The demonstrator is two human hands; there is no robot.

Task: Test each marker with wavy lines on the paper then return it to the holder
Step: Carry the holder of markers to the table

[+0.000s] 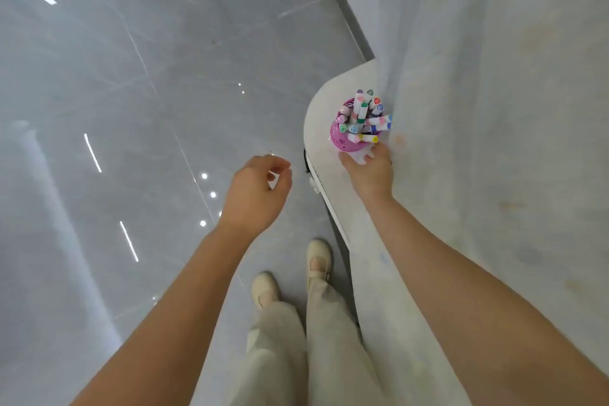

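The right hand (370,175) reaches to the pink holder (341,141) and cups its near base: the thumb is spread to one side and the forefinger curls up the other, both touching it. The holder stands upright just beyond this hand's fingertips on the rounded table (321,115) corner, packed with capped markers (362,112), some leaning outward. A pale sheet (494,109) hangs just right of the holder and the hand. The left hand (253,191) hovers well apart to the left, over the floor (131,109), with its fingers loosely curled, holding nothing.
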